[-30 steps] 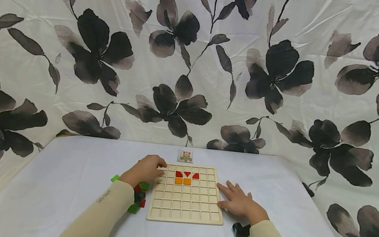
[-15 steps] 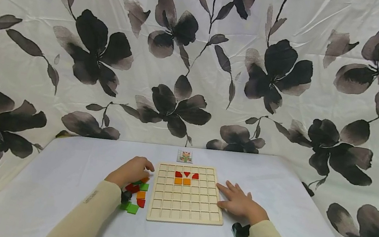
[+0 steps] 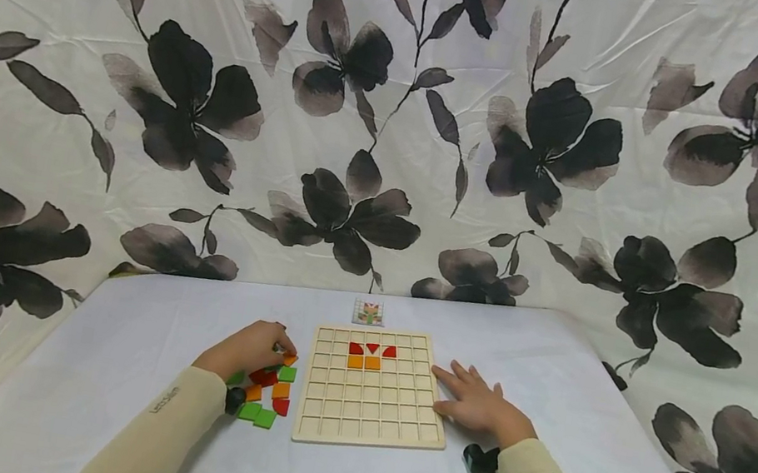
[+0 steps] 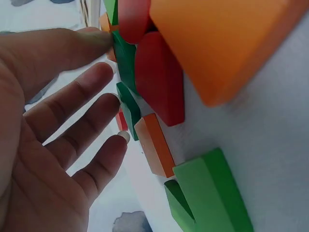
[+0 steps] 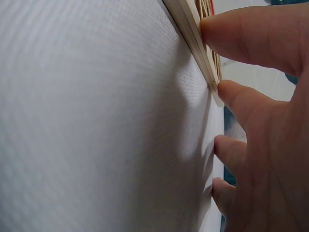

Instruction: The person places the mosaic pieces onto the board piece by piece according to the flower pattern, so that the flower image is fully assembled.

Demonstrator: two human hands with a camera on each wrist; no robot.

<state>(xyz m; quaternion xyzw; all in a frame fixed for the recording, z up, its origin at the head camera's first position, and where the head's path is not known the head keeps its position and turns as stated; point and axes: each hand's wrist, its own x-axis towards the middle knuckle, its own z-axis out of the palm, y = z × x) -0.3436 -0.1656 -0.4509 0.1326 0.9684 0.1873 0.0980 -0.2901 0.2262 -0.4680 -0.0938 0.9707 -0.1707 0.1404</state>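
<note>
A wooden grid board [image 3: 371, 413] lies on the white table; red pieces [image 3: 390, 352] and orange squares [image 3: 372, 364] fill a few cells near its top. To its left, my left hand [image 3: 248, 349] reaches over loose coloured tiles, its fingertips at a small orange tile [image 3: 290, 360]. In the left wrist view, the thumb [image 4: 91, 43] overlaps this tile and the other visible fingers are loosely bent; a firm grip does not show. My right hand [image 3: 475, 401] lies with fingers spread, thumb and a fingertip touching the board's right edge [image 5: 193, 38].
Loose green tiles [image 3: 265, 418], a red piece [image 3: 280, 406], orange tiles [image 3: 281, 390] and dark red pieces [image 4: 159, 77] lie between my left wrist and the board. Beyond the board's far edge lies a small patterned card [image 3: 369, 313]. A floral cloth [image 3: 352, 215] hangs behind the table.
My left hand has moved left and back from the board's left edge, then down to the loose orange tile, uncovering more tiles. The right hand has stayed on the board's edge.
</note>
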